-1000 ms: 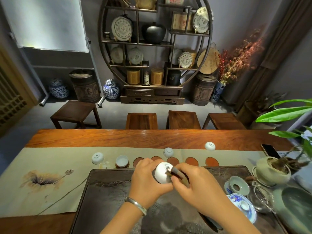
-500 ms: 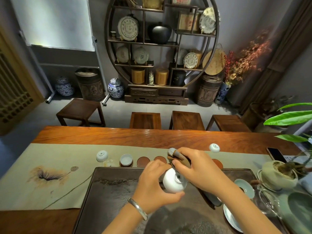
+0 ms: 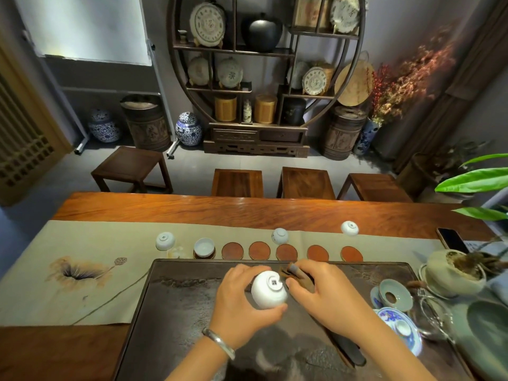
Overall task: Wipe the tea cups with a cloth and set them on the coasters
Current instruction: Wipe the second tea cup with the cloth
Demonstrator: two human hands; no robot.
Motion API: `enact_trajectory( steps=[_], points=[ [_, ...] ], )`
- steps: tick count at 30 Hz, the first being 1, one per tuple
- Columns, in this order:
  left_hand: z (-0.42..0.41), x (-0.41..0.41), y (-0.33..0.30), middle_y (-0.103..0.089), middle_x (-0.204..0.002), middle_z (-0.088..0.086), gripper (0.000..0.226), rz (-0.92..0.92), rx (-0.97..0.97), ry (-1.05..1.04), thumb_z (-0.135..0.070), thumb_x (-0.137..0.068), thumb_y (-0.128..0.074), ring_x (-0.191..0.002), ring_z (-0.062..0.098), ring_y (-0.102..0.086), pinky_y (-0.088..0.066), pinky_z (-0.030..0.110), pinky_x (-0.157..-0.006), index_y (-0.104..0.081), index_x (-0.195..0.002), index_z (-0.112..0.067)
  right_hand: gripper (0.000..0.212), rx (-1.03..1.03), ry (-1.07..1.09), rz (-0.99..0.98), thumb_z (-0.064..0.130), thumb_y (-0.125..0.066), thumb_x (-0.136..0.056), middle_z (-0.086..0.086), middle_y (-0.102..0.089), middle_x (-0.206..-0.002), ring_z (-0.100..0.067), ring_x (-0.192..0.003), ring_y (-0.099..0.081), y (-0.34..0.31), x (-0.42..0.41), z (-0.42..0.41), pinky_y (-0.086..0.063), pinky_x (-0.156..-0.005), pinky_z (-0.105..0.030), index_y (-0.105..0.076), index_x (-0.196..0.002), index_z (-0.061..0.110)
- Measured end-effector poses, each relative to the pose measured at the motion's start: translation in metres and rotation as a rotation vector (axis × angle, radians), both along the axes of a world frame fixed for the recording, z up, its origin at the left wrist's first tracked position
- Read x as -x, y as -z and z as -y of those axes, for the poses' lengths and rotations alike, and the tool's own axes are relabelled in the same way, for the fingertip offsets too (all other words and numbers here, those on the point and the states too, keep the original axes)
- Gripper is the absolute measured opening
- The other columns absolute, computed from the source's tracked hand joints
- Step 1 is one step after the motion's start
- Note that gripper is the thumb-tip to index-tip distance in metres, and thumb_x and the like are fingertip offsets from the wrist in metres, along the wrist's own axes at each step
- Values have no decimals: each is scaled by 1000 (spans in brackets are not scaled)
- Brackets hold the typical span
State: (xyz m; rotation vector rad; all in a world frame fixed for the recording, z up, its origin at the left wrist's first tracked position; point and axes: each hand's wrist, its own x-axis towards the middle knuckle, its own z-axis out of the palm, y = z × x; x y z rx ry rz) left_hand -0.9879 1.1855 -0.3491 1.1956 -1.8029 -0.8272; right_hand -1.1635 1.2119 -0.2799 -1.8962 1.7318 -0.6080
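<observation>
I am cradling the white tea cup (image 3: 268,290) foot-up in my curled left hand (image 3: 242,301), my right hand (image 3: 324,292) pinching the brown cloth (image 3: 298,273) against it, and should be turning it slowly.

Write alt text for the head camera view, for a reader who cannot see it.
Over a dark tea tray, the left hand grips a white tea cup base-up while the right hand holds a brown cloth against it. Beyond the tray, one cup sits on a coaster beside five bare coasters; three more cups lie upturned on the runner.
</observation>
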Motion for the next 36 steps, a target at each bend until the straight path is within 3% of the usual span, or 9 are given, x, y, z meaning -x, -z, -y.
enact_trajectory(
  steps=[2,6,9,15,20,28,33,36],
  points=[
    [-1,0,6,-62,-92,-16,52,9,-39,-19,-50,-51,-79,-92,4,-58,-44,14,-77,-65,-100,-42,24,-33,-16,7,37,-53,-85,0,-57,-65,-13,-62,-52,7,3,-5,-42,-58,-36,-52,-70,18],
    [-1,4,17,-62,-99,-20,54,97,-128,12,-52,-53,-77,-98,1,-55,-42,16,-84,-64,-102,-38,18,-78,-9,54,39,-52,-84,8,-55,-66,-9,-65,-53,19,12,-10,-44,-61,-33,-50,-71,27],
    [-1,4,25,-60,-103,-21,54,169,-173,12,-44,-56,-82,-101,3,-52,-38,12,-83,-62,-106,-34,20,-87,6,56,39,-53,-86,6,-54,-66,-10,-65,-52,27,22,-12,-44,-62,-33,-49,-73,24],
    [-1,2,30,-57,-102,-20,54,252,-246,-14,-40,-59,-82,-100,6,-49,-32,4,-75,-56,-106,-37,20,-100,-9,49,40,-55,-87,26,-56,-71,-4,-69,-53,37,37,-14,-38,-61,-18,-46,-70,42],
    [-2,3,36,-57,-101,-24,56,276,-255,-69,-40,-57,-85,-100,5,-49,-31,4,-77,-59,-106,-37,12,-88,-42,68,41,-54,-87,11,-60,-73,-8,-72,-55,42,43,-12,-42,-63,-22,-54,-79,31],
    [-2,10,37,-57,-104,-25,58,230,-288,-162,-42,-58,-84,-100,-1,-48,-34,3,-74,-57,-109,-38,9,-101,-101,85,40,-55,-86,15,-62,-74,-5,-73,-57,44,52,5,-44,-65,-23,-55,-81,33],
    [-1,18,38,-63,-96,-21,51,157,-328,-213,-44,-54,-82,-91,-3,-57,-47,10,-72,-58,-100,-41,11,-109,-137,87,41,-56,-86,35,-56,-73,4,-69,-53,43,54,11,-39,-63,-14,-50,-76,41],
    [0,25,40,-65,-93,-20,51,106,-368,-267,-43,-52,-83,-87,-4,-59,-48,7,-69,-57,-96,-41,10,-128,-154,99,41,-55,-86,35,-56,-75,0,-67,-54,42,59,15,-39,-60,-14,-51,-77,39]
  ],
)
